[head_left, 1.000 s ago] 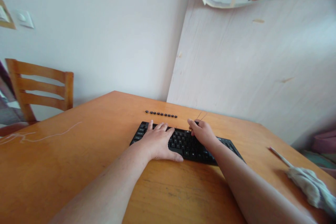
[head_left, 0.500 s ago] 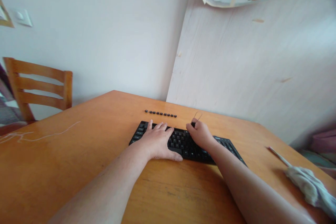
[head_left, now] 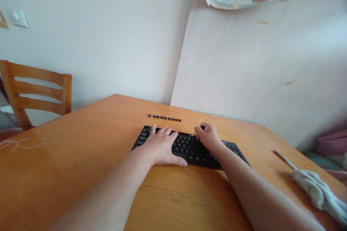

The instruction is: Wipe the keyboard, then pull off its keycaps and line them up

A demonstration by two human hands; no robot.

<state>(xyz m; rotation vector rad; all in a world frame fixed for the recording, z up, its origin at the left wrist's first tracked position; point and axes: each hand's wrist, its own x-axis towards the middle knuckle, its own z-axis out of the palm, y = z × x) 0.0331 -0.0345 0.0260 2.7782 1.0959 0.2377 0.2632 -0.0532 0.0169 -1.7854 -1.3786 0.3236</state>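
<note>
A black keyboard (head_left: 183,147) lies on the wooden table under both hands. My left hand (head_left: 161,147) rests across its left part with fingers spread and the thumb along the front edge. Above the keyboard's back rows, my right hand (head_left: 209,138) is closed around a wire keycap puller (head_left: 202,127). Thin wires stick up past the fist, and the puller's lower end points down at the keys. Whether it grips a key there is too small to tell. Behind the keyboard, several loose black keycaps (head_left: 165,117) stand in a row.
On the right of the table (head_left: 168,202) lies a pale cloth (head_left: 314,187) beside a thin stick (head_left: 285,160). White string (head_left: 48,143) trails across the left side. A wooden chair (head_left: 38,90) stands past the left edge, and walls rise behind the table.
My right hand tilts the puller back and forth; its upper wires leaned left half a second ago and lean right again now. My left hand stays put on the keyboard. The view shifts slightly.
</note>
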